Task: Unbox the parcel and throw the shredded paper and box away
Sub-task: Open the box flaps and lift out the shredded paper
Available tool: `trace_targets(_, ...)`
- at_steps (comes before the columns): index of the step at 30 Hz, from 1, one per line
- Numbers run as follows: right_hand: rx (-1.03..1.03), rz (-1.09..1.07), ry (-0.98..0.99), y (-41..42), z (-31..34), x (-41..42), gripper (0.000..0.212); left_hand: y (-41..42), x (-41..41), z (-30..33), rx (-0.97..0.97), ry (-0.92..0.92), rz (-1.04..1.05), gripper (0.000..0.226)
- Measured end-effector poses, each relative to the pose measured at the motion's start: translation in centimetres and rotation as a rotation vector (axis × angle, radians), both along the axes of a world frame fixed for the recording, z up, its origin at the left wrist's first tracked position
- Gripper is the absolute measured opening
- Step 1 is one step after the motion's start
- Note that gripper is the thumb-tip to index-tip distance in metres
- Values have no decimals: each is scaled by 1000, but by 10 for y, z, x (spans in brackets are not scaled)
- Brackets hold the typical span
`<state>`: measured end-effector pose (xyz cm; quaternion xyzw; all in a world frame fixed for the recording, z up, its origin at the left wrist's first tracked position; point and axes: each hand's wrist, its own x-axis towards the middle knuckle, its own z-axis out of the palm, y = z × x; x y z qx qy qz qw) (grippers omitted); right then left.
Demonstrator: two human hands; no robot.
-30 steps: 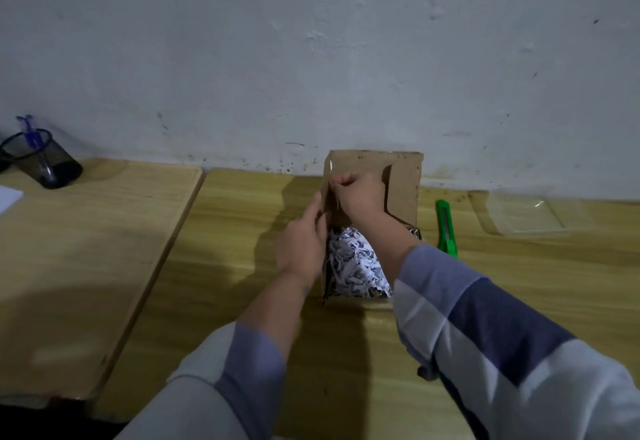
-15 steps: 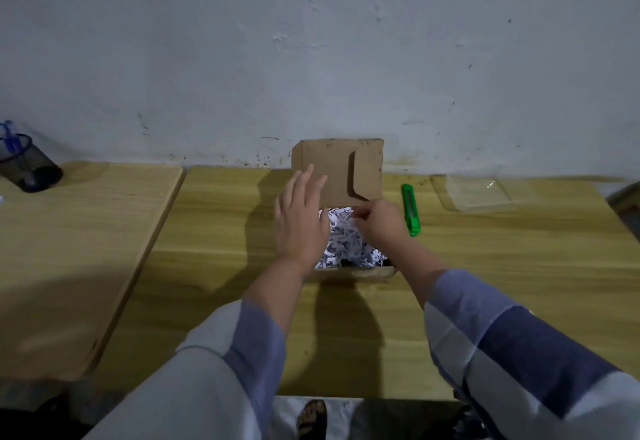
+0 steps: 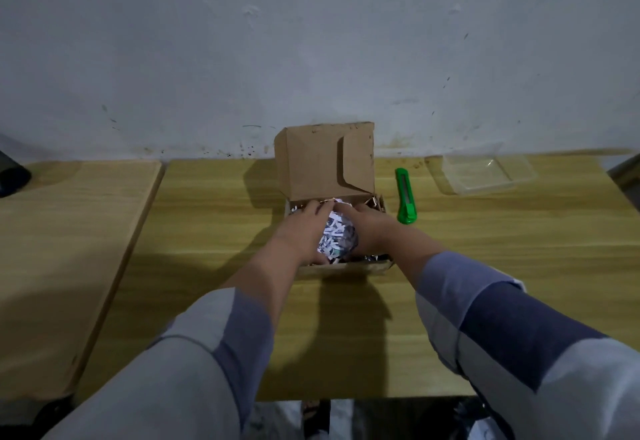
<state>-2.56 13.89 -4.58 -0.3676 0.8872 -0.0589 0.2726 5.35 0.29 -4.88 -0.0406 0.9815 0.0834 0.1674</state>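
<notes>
1. Two hands are down inside the open cardboard box point(image 3: 337, 268), which sits on the worktop point(image 3: 207, 231) close to the wall with its lid flap standing upright behind them.
2. On the left, the left hand point(image 3: 304, 231) is cupped around one side of the shredded paper point(image 3: 337, 237), fingers curled over the far edge of the heap and pressing in.
3. To my eye the step is gathering the filling into one bundle, and it would go best if both palms squeeze inward and dig low before lifting, so the loose strips come out together rather than raining on the worktop.
4. On the right, the right hand point(image 3: 369, 228) mirrors it, cupped and closing on the other side of the same heap.
5. Lifting straight up, clear of the flap, should keep stray strips from catching on the cardboard.
6. Further right lie a green box cutter point(image 3: 405, 197) just beside the box, and a clear plastic tray point(image 3: 485, 173) near the wall; neither is touched.
7. Whatever the parcel carries is buried under paper and palms, so I cannot tell what it is.
8. No bin is in view anywhere, and a dark object at the far left edge is cut off.
</notes>
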Motion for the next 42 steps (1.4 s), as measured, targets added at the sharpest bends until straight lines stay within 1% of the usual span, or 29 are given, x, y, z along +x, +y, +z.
trace_targets(3,-24,-7,73,-4,-11,-4,91,3,-4,-2,-91,-25,3,110)
trace_targets(5,-60,-23,61,-2,-14,-6,90,4,-6,-5,-127,-15,2,107)
trace_targets(8,-61,-34,-12,2,-16,-8,102,3,-8,-6,-173,-15,-9,108)
trace_targets(10,-41,-21,-4,2,-19,-7,109,3,-9,-6,-188,-27,-18,107)
trace_targets(15,-41,-14,66,2,-24,-4,100,-3,-9,-9,-145,20,-15,86)
trace_targets(17,-42,-8,70,2,-24,-3,98,-3,-7,-9,-129,32,-28,83)
trace_targets(20,-31,-4,84,-1,-24,0,96,0,-8,-7,-159,28,-47,79)
trace_targets(23,-84,-20,103,-2,-21,2,90,0,-7,-3,-141,40,-23,70)
trace_targets(25,-126,-27,87,-2,-20,4,88,-1,-5,-1,-123,49,-3,70)
trace_targets(29,-129,-44,25,-12,-5,8,93,-7,0,7,-88,93,48,78)
trace_targets(32,-143,-46,-11,-19,13,6,95,-13,-1,20,-70,133,63,76)
trace_targets(36,-213,-56,31,-20,36,0,94,-17,-5,41,-65,187,60,73)
trace_targets(39,-277,-106,38,-13,51,-6,98,-14,-11,63,-83,258,30,69)
trace_targets(42,-322,-140,76,4,69,-17,100,-2,-23,88,-88,317,-2,69)
